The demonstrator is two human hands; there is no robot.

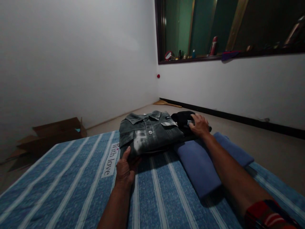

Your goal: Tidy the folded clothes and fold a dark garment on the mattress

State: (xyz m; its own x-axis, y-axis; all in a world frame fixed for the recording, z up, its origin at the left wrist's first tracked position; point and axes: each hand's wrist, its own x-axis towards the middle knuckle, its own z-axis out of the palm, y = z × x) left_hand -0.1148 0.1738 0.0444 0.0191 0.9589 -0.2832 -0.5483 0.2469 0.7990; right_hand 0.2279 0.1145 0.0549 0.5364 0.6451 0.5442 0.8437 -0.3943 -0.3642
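Note:
A folded grey denim jacket (159, 136) with bleached patches, a collar and a button lies at the far side of the striped bed cover. My left hand (126, 167) grips its near left corner, thumb on top and the other fingers partly hidden beneath. Beside it on the right is a bundled black garment (182, 117) with a small pale tag. My right hand (199, 125) is curled over this black cloth, thumb near the tag. Under my right forearm lies a folded blue cloth (197, 168), and another blue folded piece (234, 149) shows beyond the arm.
The blue striped cover (78, 178) bears a "With love" patch (111, 162). An open cardboard box (54, 133) stands on the floor at left. A broom (166, 103) lies by the far corner. Bottles and a red flask (213, 46) stand on the window sill.

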